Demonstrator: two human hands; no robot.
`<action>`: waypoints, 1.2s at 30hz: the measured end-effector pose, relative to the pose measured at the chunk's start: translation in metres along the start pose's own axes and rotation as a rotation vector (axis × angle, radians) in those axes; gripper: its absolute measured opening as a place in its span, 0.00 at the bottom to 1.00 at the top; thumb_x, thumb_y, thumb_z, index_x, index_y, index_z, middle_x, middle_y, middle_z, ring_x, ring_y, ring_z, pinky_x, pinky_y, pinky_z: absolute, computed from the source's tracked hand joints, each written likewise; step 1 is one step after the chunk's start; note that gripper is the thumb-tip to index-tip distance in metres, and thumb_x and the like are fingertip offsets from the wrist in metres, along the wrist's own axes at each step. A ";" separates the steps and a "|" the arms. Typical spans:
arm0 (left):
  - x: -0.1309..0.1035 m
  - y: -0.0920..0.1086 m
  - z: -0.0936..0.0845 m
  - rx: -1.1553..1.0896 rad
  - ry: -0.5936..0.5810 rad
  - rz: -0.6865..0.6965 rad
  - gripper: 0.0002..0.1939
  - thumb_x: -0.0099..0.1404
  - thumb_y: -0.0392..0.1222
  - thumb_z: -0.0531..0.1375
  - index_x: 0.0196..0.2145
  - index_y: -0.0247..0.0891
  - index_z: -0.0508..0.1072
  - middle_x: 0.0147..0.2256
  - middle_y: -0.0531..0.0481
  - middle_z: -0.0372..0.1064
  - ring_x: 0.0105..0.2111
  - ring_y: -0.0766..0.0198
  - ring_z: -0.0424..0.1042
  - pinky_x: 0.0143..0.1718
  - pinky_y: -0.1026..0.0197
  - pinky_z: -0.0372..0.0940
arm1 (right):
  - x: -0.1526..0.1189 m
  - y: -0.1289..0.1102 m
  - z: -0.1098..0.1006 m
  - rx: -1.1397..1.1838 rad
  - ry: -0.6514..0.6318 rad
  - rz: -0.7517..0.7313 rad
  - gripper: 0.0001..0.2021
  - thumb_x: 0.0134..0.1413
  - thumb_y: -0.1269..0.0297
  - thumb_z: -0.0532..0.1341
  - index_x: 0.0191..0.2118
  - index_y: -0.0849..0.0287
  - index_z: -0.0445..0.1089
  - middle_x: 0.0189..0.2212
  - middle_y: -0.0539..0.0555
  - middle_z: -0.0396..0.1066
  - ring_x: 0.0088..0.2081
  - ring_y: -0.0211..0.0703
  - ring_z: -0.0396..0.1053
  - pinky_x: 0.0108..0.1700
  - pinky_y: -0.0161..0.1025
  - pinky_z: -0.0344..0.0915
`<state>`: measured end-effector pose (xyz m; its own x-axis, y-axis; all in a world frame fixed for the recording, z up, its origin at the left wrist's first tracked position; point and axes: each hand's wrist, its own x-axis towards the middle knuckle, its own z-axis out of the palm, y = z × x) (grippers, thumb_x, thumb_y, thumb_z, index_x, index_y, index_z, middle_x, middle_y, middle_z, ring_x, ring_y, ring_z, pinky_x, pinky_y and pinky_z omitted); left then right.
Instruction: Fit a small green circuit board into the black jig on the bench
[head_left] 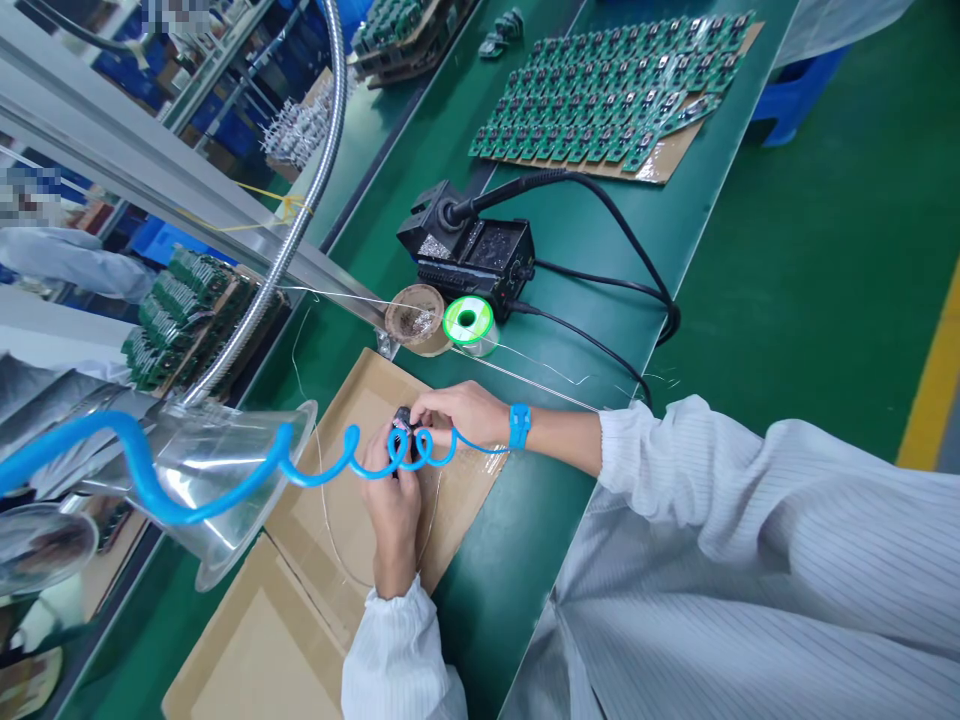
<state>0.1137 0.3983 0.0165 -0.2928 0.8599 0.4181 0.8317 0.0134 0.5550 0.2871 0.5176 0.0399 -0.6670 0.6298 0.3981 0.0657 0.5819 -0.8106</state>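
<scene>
Two bare hands in white, finely striped sleeves work together over a green bench [517, 560], seen from above at a slant. Between them is one small dark piece [403, 418], held just above flat brown cardboard [315, 540], which is either two sheets side by side or one with a seam. The piece looks black with a pinkish patch; its full shape is hidden by fingers and a cord.

The left hand [391, 500] has its fingers curled shut around the piece from below. The right hand [469, 412] has thumb and forefinger pinched together on its upper edge. One blue strap [520, 427] circles the right wrist, joined to one blue coiled cord [180, 505] that crosses in front of the hands.

Beside the cardboard stand one round brown bowl [412, 318] with silvery scraps in it and, just next to it, one spool of wire [472, 325]. The spool's end label is bright green and white; any print on it is too small to read. Past these is one black stand [487, 255] holding one soldering iron [454, 212].

Farther along, green circuit boards [592, 95] lie in four rows on another cardboard sheet, too tightly packed to count exactly. At left, one bendy metal hose [300, 225] arches over the bench near a clear plastic hood [232, 500].
</scene>
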 end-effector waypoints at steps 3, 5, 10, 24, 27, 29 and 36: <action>0.001 0.001 0.000 0.016 -0.003 -0.001 0.18 0.75 0.48 0.56 0.58 0.43 0.75 0.55 0.40 0.76 0.55 0.50 0.75 0.55 0.48 0.69 | -0.001 0.001 0.001 0.018 0.009 -0.034 0.06 0.61 0.66 0.68 0.43 0.57 0.75 0.34 0.46 0.79 0.32 0.35 0.73 0.35 0.32 0.60; 0.001 0.001 0.000 0.020 0.003 0.004 0.18 0.75 0.48 0.57 0.58 0.42 0.75 0.54 0.40 0.76 0.55 0.50 0.75 0.55 0.47 0.68 | -0.001 0.002 0.002 0.014 0.024 -0.042 0.06 0.62 0.66 0.68 0.44 0.57 0.75 0.34 0.47 0.79 0.32 0.35 0.73 0.35 0.32 0.61; 0.003 0.006 -0.002 0.015 -0.030 0.054 0.19 0.76 0.48 0.55 0.60 0.42 0.73 0.54 0.39 0.76 0.55 0.51 0.74 0.57 0.46 0.67 | -0.002 0.002 0.002 0.009 0.004 -0.052 0.06 0.67 0.65 0.64 0.47 0.56 0.77 0.41 0.49 0.82 0.37 0.37 0.76 0.40 0.33 0.65; 0.008 0.022 -0.010 0.014 -0.040 0.105 0.19 0.76 0.47 0.54 0.59 0.41 0.72 0.52 0.39 0.74 0.54 0.52 0.72 0.57 0.47 0.65 | -0.002 0.006 0.003 0.011 0.019 -0.069 0.08 0.70 0.65 0.60 0.48 0.57 0.77 0.45 0.52 0.82 0.44 0.41 0.79 0.47 0.35 0.69; 0.008 0.031 -0.013 -0.011 -0.028 0.082 0.19 0.75 0.49 0.56 0.57 0.40 0.73 0.51 0.39 0.74 0.51 0.53 0.73 0.52 0.51 0.67 | -0.002 0.007 0.004 -0.006 0.045 -0.085 0.08 0.70 0.65 0.60 0.47 0.57 0.77 0.43 0.52 0.82 0.43 0.41 0.78 0.47 0.35 0.68; 0.008 0.039 -0.016 -0.015 -0.025 0.059 0.18 0.74 0.49 0.56 0.56 0.40 0.74 0.48 0.40 0.75 0.49 0.53 0.73 0.50 0.51 0.68 | -0.001 0.007 0.004 -0.006 0.042 -0.081 0.09 0.70 0.63 0.60 0.47 0.57 0.77 0.41 0.52 0.82 0.41 0.41 0.77 0.46 0.35 0.67; 0.011 0.059 -0.023 -0.003 -0.020 -0.054 0.13 0.74 0.47 0.56 0.46 0.40 0.78 0.41 0.44 0.75 0.43 0.56 0.74 0.45 0.54 0.69 | 0.002 0.007 0.001 0.062 0.004 -0.017 0.11 0.69 0.59 0.58 0.42 0.59 0.75 0.30 0.49 0.76 0.30 0.38 0.68 0.35 0.34 0.60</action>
<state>0.1482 0.3972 0.0703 -0.3274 0.8681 0.3731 0.8137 0.0583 0.5784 0.2855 0.5223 0.0344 -0.6650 0.6219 0.4136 0.0078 0.5595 -0.8288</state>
